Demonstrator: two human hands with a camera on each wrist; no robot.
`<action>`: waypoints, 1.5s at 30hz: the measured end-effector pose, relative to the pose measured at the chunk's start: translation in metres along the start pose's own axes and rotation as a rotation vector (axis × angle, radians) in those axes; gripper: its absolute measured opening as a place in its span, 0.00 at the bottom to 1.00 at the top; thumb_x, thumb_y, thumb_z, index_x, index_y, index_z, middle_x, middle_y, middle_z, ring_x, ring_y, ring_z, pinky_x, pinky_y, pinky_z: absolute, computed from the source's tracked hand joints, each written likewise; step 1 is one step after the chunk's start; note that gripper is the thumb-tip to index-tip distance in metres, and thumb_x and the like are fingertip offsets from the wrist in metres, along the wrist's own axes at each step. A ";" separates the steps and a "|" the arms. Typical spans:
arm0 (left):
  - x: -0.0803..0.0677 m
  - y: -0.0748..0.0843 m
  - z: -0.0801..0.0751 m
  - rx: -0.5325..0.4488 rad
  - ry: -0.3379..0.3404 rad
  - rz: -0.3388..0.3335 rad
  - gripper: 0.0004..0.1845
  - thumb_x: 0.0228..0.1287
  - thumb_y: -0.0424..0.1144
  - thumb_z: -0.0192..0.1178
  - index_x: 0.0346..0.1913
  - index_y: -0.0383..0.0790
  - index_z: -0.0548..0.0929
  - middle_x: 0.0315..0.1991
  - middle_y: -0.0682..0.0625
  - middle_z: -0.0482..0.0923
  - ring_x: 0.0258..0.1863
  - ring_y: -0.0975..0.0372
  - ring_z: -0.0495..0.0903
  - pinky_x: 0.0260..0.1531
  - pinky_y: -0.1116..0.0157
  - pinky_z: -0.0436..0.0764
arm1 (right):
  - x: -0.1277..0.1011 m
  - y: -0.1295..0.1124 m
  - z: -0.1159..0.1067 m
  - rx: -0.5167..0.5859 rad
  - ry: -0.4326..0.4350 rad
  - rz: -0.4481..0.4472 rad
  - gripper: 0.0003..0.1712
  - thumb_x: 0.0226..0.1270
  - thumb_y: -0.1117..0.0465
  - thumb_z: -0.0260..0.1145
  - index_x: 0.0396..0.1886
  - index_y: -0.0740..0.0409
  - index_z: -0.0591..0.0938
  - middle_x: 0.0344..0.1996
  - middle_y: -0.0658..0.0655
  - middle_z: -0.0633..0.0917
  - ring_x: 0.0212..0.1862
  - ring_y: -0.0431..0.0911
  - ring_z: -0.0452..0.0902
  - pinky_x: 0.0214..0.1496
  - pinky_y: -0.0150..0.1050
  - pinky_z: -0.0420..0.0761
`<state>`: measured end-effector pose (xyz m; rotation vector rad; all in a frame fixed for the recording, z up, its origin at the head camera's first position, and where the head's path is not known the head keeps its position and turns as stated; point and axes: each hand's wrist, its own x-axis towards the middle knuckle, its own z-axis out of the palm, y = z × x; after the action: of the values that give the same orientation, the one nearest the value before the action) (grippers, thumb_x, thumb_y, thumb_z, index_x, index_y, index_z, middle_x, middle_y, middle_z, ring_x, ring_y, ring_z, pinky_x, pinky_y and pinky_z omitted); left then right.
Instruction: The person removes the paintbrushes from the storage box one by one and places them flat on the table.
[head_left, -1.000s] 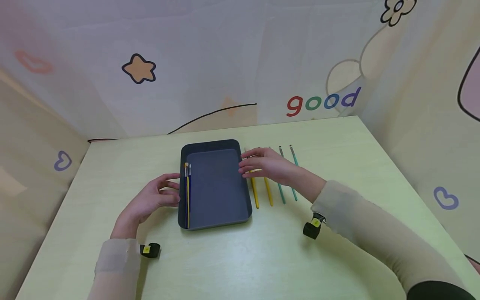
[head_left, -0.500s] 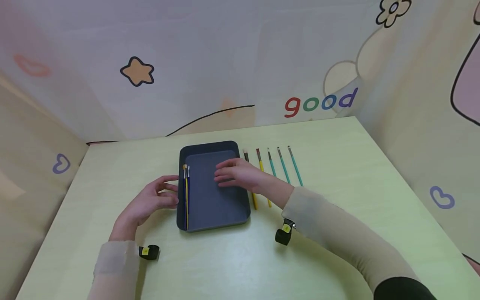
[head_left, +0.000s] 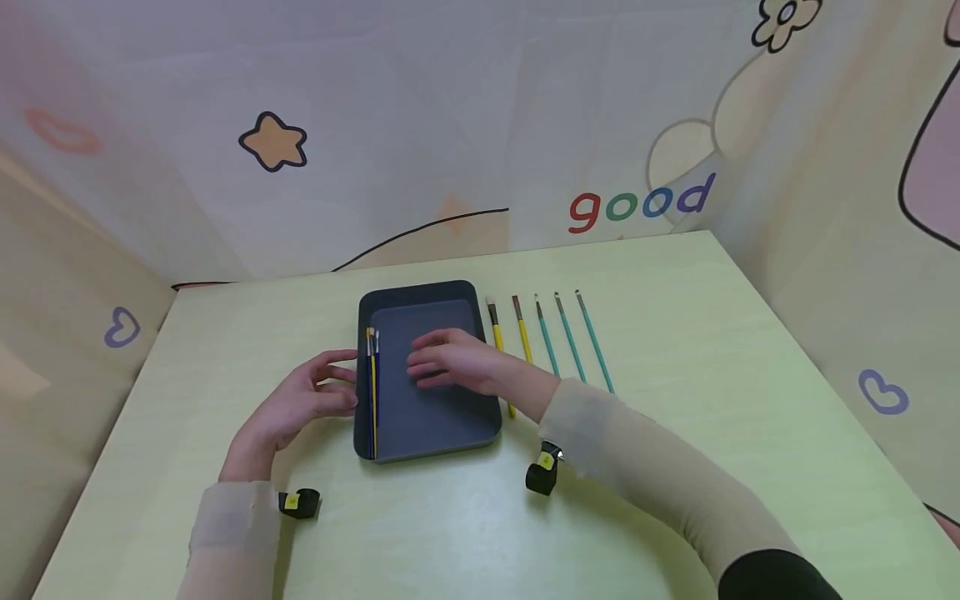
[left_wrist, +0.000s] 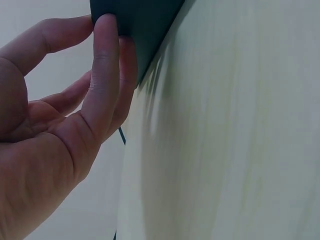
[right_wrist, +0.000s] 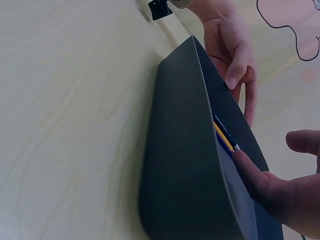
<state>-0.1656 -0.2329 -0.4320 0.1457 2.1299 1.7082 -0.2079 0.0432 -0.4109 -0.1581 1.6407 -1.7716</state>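
Note:
A dark grey rectangular tray point(head_left: 438, 437) lies on the table. Along its left wall rest a yellow paintbrush point(head_left: 373, 392) and blue-handled paintbrushes point(head_left: 378, 396), bristles toward the back. My left hand point(head_left: 292, 408) touches the outside of the tray's left wall with its fingertips, fingers relaxed; in the left wrist view, fingertips point(left_wrist: 106, 30) meet the dark wall. Over the tray's middle hovers my right hand point(head_left: 465, 362), fingers loosely extended and pointing left, holding nothing. The right wrist view has the right hand point(right_wrist: 285, 195) above the tray's rim, near the brushes.
Right of the tray, yellow-handled brushes point(head_left: 522, 333) and teal-handled brushes point(head_left: 592, 337) lie side by side on the pale wooden table point(head_left: 420, 533); the right forearm covers their lower ends. A patterned cloth point(head_left: 420, 125) hangs behind the table.
My right hand has moved left, from the tray's right edge beside the yellow brushes to over the tray's middle. The left hand stays at the tray's left side.

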 end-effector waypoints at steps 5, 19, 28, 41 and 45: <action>-0.001 0.001 0.000 0.003 -0.006 0.002 0.40 0.65 0.26 0.63 0.78 0.35 0.59 0.60 0.31 0.67 0.49 0.53 0.82 0.49 0.57 0.86 | 0.007 0.004 0.009 0.032 0.002 0.023 0.27 0.79 0.66 0.58 0.71 0.73 0.65 0.63 0.73 0.77 0.64 0.62 0.76 0.63 0.51 0.80; -0.005 0.004 -0.001 -0.006 -0.024 0.007 0.41 0.66 0.26 0.63 0.79 0.34 0.58 0.61 0.29 0.66 0.50 0.53 0.82 0.50 0.58 0.86 | 0.029 0.011 0.036 0.115 -0.005 0.044 0.28 0.77 0.67 0.59 0.70 0.76 0.65 0.62 0.73 0.77 0.65 0.62 0.75 0.66 0.54 0.77; -0.003 0.001 -0.001 -0.009 -0.030 0.020 0.40 0.65 0.26 0.62 0.78 0.34 0.58 0.61 0.29 0.67 0.48 0.55 0.83 0.49 0.58 0.86 | 0.038 0.017 0.042 0.147 0.013 0.047 0.24 0.77 0.68 0.59 0.67 0.76 0.68 0.57 0.69 0.82 0.62 0.58 0.79 0.64 0.53 0.78; 0.001 -0.004 -0.003 -0.018 -0.023 0.018 0.39 0.65 0.23 0.61 0.78 0.35 0.60 0.60 0.31 0.67 0.48 0.56 0.84 0.49 0.56 0.86 | 0.043 0.021 0.043 0.102 0.012 0.016 0.24 0.76 0.72 0.60 0.68 0.78 0.69 0.54 0.69 0.83 0.57 0.57 0.82 0.63 0.49 0.79; 0.001 -0.004 -0.002 -0.016 -0.025 0.023 0.39 0.65 0.24 0.61 0.78 0.35 0.60 0.60 0.31 0.67 0.48 0.56 0.84 0.49 0.57 0.86 | 0.047 0.025 0.044 0.031 0.008 -0.018 0.24 0.73 0.74 0.62 0.66 0.78 0.72 0.49 0.65 0.84 0.50 0.52 0.83 0.60 0.48 0.82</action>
<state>-0.1666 -0.2353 -0.4357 0.1862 2.1043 1.7265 -0.2091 -0.0183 -0.4425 -0.1528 1.6217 -1.8125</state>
